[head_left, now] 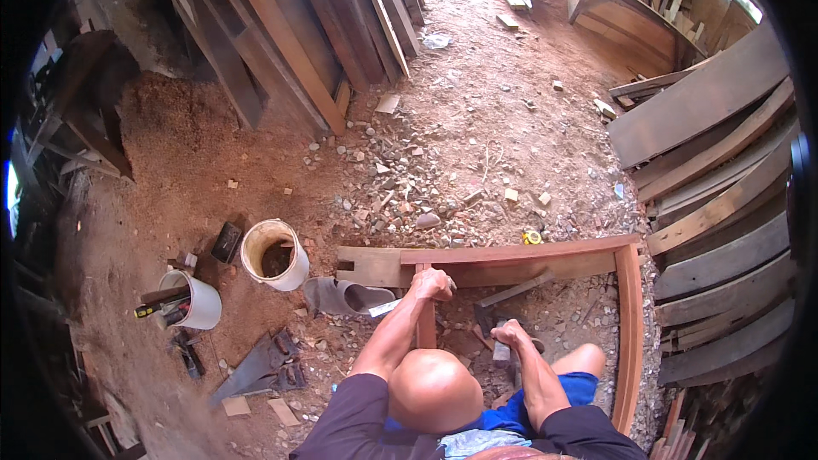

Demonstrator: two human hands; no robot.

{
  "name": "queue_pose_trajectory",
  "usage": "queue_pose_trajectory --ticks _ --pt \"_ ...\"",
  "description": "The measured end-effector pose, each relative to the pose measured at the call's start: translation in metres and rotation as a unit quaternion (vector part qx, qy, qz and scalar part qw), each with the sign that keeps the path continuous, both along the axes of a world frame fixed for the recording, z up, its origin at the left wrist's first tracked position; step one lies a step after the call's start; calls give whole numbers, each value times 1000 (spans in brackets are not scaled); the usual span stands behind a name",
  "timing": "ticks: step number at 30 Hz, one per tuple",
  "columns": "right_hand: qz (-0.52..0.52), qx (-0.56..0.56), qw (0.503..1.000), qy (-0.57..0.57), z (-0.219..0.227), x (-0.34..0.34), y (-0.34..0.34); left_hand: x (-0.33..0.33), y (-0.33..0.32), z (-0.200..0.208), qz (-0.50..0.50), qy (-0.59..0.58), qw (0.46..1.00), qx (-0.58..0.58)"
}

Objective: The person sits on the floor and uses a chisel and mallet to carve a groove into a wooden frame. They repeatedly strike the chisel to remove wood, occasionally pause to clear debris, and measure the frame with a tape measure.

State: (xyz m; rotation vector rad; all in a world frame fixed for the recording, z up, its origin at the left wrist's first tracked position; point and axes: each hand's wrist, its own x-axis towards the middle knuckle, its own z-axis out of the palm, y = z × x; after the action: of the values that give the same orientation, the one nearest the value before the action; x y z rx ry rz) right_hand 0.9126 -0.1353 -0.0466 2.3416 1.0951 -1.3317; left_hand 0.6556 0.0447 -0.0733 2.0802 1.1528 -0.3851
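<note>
A reddish wooden frame (629, 324) lies in front of me on the stony ground. My left hand (433, 284) is closed over its short crosspiece (425, 328), close to where that meets the long far rail (528, 253). Below and to the right, my right hand (511, 334) is closed around a tool with a grey, block-like head (501, 354); its exact kind is hard to make out. Beside this hand, inside the frame, a dark metal-and-wood tool (484, 319) lies on the ground. A yellow tape measure (532, 237) rests just beyond the far rail.
Left of the frame are a grey slipper (345, 296), a white bucket (274, 255), a smaller bucket of tools (203, 305) and a handsaw (256, 368). Boards lean at the upper left (315, 25). Planks are stacked along the right (724, 247). Rubble (400, 192) covers the ground ahead.
</note>
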Motion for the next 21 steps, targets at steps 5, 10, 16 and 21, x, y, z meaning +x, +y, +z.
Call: queue_pose_trajectory --ticks 5,10,16,21 --pt "-45 4 999 21 -9 26 -17 -13 -19 42 21 -99 993 -54" --pt "-34 4 999 29 -17 28 -15 -75 -58 14 202 -178 961 69" --pt "-19 18 1000 8 -21 31 -16 -44 -56 21 176 -69 976 104" --pt "-27 16 999 -14 -19 24 -19 -19 -41 17 182 -16 979 96"
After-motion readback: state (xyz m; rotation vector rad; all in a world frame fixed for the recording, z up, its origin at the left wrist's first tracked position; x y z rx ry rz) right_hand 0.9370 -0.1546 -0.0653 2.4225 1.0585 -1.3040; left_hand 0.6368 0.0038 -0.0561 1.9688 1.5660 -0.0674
